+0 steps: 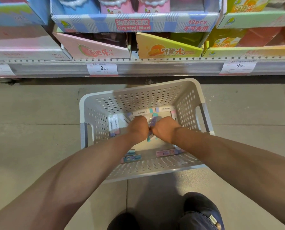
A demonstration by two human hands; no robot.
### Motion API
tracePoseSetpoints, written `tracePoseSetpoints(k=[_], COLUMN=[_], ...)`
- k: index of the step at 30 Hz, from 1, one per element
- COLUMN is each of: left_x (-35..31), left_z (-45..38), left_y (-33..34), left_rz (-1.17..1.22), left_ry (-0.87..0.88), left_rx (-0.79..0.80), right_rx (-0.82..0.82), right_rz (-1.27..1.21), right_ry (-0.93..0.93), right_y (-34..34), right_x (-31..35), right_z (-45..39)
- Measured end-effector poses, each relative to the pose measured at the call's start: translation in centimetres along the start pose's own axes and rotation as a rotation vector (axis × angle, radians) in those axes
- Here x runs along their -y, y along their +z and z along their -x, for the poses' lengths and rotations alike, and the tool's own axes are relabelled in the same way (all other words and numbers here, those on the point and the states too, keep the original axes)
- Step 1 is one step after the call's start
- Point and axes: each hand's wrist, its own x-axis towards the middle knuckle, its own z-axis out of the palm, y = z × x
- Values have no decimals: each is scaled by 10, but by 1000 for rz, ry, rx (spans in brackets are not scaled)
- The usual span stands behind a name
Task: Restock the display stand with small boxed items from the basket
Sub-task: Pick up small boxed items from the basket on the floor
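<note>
Two bare hands reach down together into a white perforated basket (186, 97) standing on the tiled floor (30, 113) in front of the display stand (138, 67). The left hand (138, 128) and the right hand (165, 128) meet knuckle to knuckle over the middle of the basket, and both are curled around a small bundle of pastel boxes (152, 122) pinched between them; the blur hides how many. More small boxed items (114, 124) lie scattered flat on the basket bottom, some along the left wall, some at the far wall, some near the front. Above, the stand's shelf carries a pink carton (95, 48), a yellow carton (166, 48) and a "Crystal Mud" tray (135, 24), with price tags (102, 68) on the rail.
</note>
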Motion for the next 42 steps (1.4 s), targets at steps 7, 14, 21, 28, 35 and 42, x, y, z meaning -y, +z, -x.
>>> tracePoseSetpoints(k=[7, 14, 21, 28, 35, 42], left_x=[8, 20, 38, 30, 24, 30], left_z=[11, 15, 9, -3, -13, -14], left_y=[-8, -13, -14, -15, -8, -12], left_rz=[-124, -72, 183, 327, 372, 337], left_ry=[53, 5, -60, -307, -341, -347], left_rx=[-16, -116, -151, -180, -208, -202], right_rx=[116, 185, 60, -71, -81, -29], right_rz=[80, -62, -136, -100, -93, -7], right_ry=[-98, -109, -33, -13, -32, -52], right_y=[1, 6, 12, -2, 4, 0], right_x=[1, 5, -6, -13, -13, -11], right_z=[1, 5, -3, -13, -22, -18])
